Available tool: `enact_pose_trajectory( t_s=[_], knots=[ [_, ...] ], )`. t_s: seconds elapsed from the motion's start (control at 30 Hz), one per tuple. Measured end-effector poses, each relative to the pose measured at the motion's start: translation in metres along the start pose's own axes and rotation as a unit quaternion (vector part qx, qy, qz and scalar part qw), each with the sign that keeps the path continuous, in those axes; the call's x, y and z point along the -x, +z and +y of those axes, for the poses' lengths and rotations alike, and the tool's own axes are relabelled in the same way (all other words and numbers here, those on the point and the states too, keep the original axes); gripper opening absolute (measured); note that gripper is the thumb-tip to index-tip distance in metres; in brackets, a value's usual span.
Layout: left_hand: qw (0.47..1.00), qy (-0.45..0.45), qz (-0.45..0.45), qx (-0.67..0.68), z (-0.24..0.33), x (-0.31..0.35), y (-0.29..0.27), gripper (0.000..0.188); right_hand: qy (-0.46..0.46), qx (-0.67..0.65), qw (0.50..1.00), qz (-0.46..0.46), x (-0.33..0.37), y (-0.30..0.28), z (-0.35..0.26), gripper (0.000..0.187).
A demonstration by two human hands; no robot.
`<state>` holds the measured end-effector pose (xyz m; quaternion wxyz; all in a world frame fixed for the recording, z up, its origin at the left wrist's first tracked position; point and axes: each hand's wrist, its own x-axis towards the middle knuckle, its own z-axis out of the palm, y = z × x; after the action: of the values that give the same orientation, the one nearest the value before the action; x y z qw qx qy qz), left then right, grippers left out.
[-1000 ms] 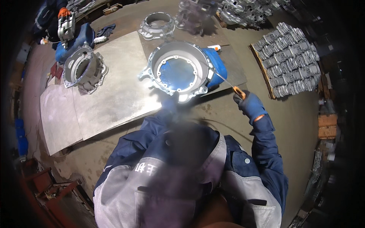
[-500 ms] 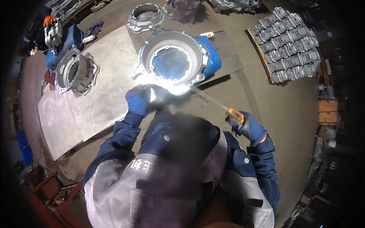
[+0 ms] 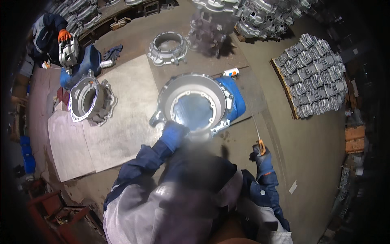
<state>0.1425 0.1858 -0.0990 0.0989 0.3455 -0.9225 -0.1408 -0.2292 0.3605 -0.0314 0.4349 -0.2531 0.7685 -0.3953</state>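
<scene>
A large ring-shaped aluminium housing (image 3: 165, 95) rests at a tilt against a blue padded support (image 3: 236, 97), its round opening facing me. My left hand (image 3: 174, 135), in a blue glove, is closed on the housing's near-left rim; its fingertips are partly hidden. On the right, apart from the casting, my right hand (image 3: 262, 157) is wrapped round the orange handle of a file (image 3: 257, 128). The file's long thin blade points away from me, over the floor and the sheet's edge.
Another ring housing (image 3: 94, 103) stands at the left, and one (image 3: 167, 55) lies farther back. A spray can (image 3: 230, 72) is beside the blue support. Stacked castings (image 3: 313, 77) fill a pallet at right. At far left, a co-worker's orange-gloved hand (image 3: 64, 35) holds a casting.
The file has come away from the housing's rim, and my right hand has swung it upright. My left hand has shifted right onto the rim. The bright glare has faded as the view tilted up.
</scene>
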Motion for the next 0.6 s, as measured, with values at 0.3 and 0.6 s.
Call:
enact_pose_trajectory(
  t_s=[0.3,0.6],
  knots=[
    [0.949,-0.253,-0.021,0.185,-0.094,-0.066,-0.139,0.039,0.067,-0.017,0.998,-0.003,-0.018,0.038,0.033,0.027],
    [0.907,-0.344,0.115,0.212,-0.263,-0.187,-0.172,0.042,0.060,-0.063,0.996,-0.016,-0.014,0.041,0.035,0.023]
  ],
)
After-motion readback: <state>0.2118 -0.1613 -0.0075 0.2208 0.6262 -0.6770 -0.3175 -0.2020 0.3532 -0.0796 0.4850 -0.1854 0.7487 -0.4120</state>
